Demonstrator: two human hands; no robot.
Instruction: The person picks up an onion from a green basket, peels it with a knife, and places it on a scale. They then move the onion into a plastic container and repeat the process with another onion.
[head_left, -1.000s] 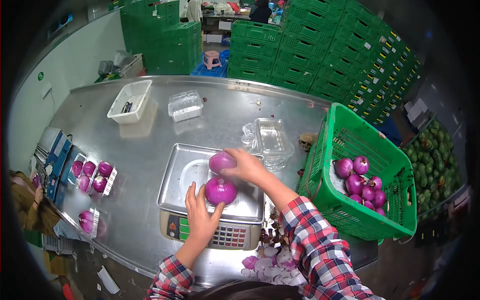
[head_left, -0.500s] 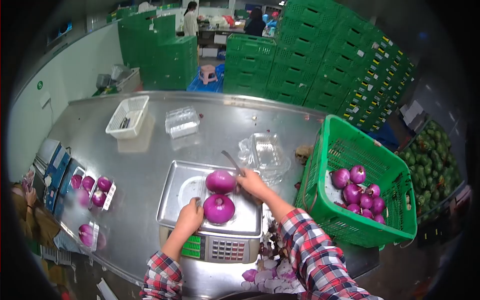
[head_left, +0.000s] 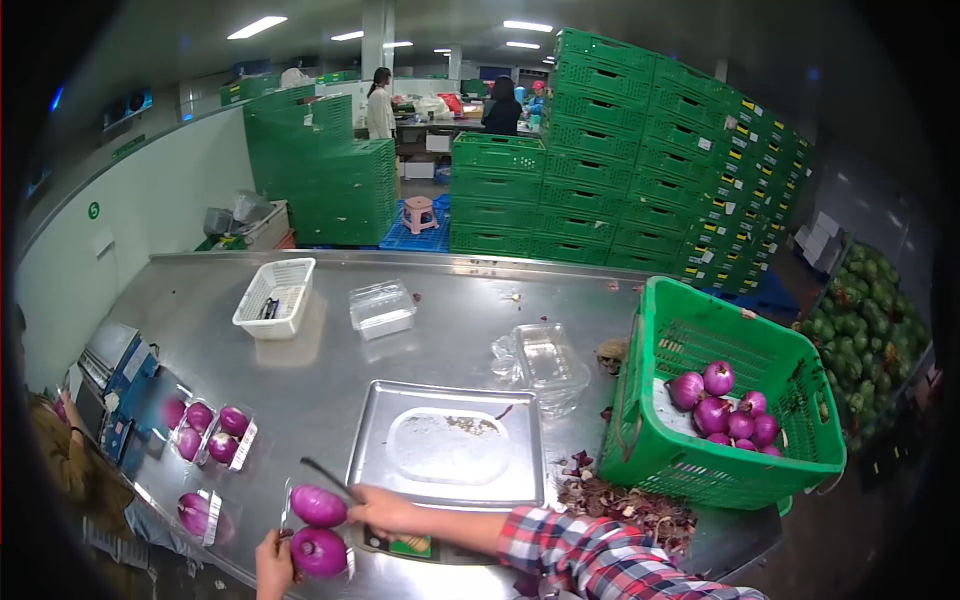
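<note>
Two red bulbs, an upper onion [head_left: 318,506] and a lower onion [head_left: 320,552], lie touching in what looks like a clear tray [head_left: 284,505] at the near edge of the table [head_left: 300,380], just left of the scale [head_left: 445,445]. The upper onion is touched by the right hand [head_left: 385,510], whose grip is closed on a thin dark tool [head_left: 322,474]. The lower onion is met by the left hand [head_left: 272,565]; its grip is cut off by the frame, so its state cannot be told. Each bulb is judged firm and fairly heavy, with slick, flaky skin, and is best cupped around its widest part.
</note>
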